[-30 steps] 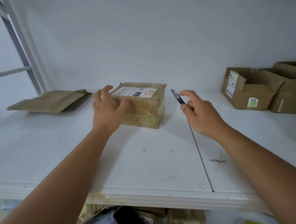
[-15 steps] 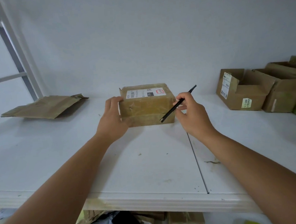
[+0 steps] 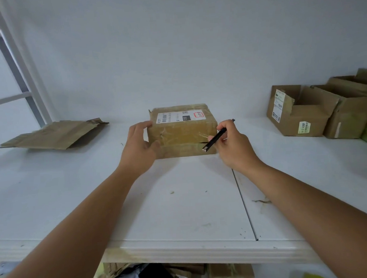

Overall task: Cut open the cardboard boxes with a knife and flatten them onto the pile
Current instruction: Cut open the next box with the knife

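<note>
Now my left hand point(image 3: 140, 147) clasps the left end of the squat, taped brown cardboard box point(image 3: 182, 131) on the white table point(image 3: 182, 203), fingers curled over its top corner. Its long axis runs left to right. My right hand point(image 3: 232, 143) pinches the slim black knife point(image 3: 214, 140) at the front face's right end, so I judge the cut runs leftward along the tape seam.

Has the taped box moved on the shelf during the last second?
Yes. The taped box turned square to the wall and slid right, closer to the shelf seam.
</note>
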